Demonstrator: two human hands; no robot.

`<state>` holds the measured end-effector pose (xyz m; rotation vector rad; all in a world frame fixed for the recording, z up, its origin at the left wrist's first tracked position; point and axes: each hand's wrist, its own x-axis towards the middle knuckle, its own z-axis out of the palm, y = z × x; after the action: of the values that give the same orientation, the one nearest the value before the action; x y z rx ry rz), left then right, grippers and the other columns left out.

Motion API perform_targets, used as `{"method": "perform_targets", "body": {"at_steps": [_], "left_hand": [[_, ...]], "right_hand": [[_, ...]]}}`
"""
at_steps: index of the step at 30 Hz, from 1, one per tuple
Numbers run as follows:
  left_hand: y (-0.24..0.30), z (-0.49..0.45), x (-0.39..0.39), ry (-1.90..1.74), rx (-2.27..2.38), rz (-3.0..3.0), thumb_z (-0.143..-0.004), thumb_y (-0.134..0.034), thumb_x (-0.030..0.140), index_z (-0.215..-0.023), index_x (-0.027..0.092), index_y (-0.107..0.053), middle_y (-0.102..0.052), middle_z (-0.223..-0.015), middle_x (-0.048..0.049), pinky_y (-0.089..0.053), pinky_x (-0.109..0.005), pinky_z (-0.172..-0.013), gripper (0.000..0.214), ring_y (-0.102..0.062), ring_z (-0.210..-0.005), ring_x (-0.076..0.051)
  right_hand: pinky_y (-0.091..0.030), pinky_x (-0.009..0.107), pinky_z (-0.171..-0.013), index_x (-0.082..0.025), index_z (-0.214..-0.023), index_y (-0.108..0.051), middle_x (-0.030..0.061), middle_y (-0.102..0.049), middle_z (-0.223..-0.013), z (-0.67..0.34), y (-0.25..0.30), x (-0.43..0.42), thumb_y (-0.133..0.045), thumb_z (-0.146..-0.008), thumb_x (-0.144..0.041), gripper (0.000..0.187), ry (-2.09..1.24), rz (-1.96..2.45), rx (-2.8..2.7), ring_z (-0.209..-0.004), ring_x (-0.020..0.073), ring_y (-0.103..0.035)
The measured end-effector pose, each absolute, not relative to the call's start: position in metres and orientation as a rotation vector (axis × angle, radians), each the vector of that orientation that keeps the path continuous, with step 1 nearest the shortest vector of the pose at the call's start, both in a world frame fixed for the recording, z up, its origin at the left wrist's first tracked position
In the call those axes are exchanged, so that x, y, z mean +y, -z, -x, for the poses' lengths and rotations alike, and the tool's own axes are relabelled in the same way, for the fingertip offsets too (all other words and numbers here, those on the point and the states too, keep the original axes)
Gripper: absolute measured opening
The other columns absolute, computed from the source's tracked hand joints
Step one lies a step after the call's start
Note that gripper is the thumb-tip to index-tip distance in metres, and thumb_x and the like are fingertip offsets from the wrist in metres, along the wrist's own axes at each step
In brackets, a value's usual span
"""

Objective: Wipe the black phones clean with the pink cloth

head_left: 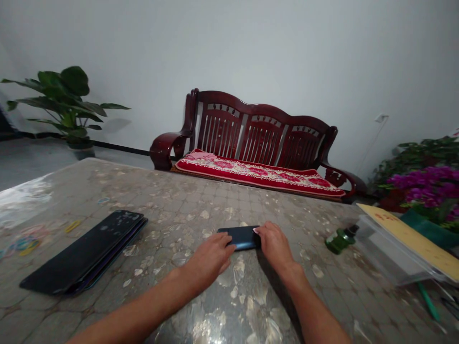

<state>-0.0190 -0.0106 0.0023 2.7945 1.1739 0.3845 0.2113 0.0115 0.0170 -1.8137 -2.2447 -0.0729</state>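
The left grip (212, 251) and the right grip (274, 241) both grasp one dark, flat, phone-like object (241, 234), which lies between them. The left grip has its fingers over the left end, with the thumb at the near edge. The right grip takes the right end near its far corner, where a small pale patch shows by the fingers, too small to make out. The middle of the object's dark upper face is uncovered, and its bluish near side faces the wearer. It is low over the patterned counter (172, 200); whether its underside touches the surface, I cannot tell.

Well to the left of the left grip, a long black folder (86, 251) lies slantwise, its layers parted along the right side. Beyond it are a yellow band (72, 226) and a tangle of coloured bands (31, 247).

To the right of the right grip, a small green bottle (337, 242) leans, just beside a translucent box (380, 251) with a yellow board (412, 239) on top. Purple flowers (430, 186) are behind these. Past the counter's far edge are a dark red wooden bench (258, 109) with a red patterned cover (258, 176) and, to the left, a potted plant (68, 102).
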Motion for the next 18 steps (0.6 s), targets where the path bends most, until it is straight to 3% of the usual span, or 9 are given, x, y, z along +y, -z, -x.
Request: {"method": "perform_targets", "body": {"at_steps": [2,4,9,18], "left_hand": [[-0.011,0.029,-0.003,-0.368,1.141,-2.772,-0.081,-0.073,0.019,-0.125,0.021,-0.065,-0.053,-0.146,-0.0153,-0.035,-0.052,-0.115,0.044,-0.040,-0.141,-0.036],[-0.017,0.037,0.004,-0.304,1.106,-2.723,-0.081,-0.072,0.017,-0.132,0.024,-0.061,-0.047,-0.151,-0.0141,-0.032,-0.054,-0.116,0.053,-0.035,-0.144,-0.036],[-0.012,0.046,0.013,-0.246,1.071,-2.628,-0.087,-0.059,0.008,-0.138,0.028,-0.058,-0.051,-0.149,-0.0119,-0.038,-0.048,-0.114,0.055,-0.048,-0.137,-0.030],[-0.014,0.012,-0.023,-0.187,1.432,-2.639,-0.089,-0.066,0.019,-0.134,0.024,-0.062,-0.059,-0.137,-0.0139,-0.046,-0.049,-0.105,0.045,-0.058,-0.121,-0.033]], "right_hand": [[-0.043,0.027,-0.083,-0.020,-0.105,-0.077,0.0087,-0.068,-0.096,-0.211,-0.017,0.009,-0.048,-0.098,-0.014,0.030,0.066,1.811,-2.249,-0.096,0.0227,-0.060],[-0.043,0.027,-0.081,-0.020,-0.103,-0.077,0.0091,-0.068,-0.096,-0.208,-0.018,0.008,-0.049,-0.097,-0.013,0.030,0.055,1.815,-2.256,-0.095,0.0227,-0.060],[-0.044,0.027,-0.083,-0.020,-0.098,-0.078,0.0081,-0.068,-0.092,-0.204,-0.014,0.015,-0.048,-0.098,-0.012,0.031,-0.036,1.670,-2.265,-0.092,0.0209,-0.060],[-0.047,0.026,-0.083,-0.022,-0.100,-0.076,0.0040,-0.068,-0.089,-0.213,0.003,0.038,-0.057,-0.093,-0.011,0.024,-0.150,1.404,-1.866,-0.089,0.0177,-0.062]]}}
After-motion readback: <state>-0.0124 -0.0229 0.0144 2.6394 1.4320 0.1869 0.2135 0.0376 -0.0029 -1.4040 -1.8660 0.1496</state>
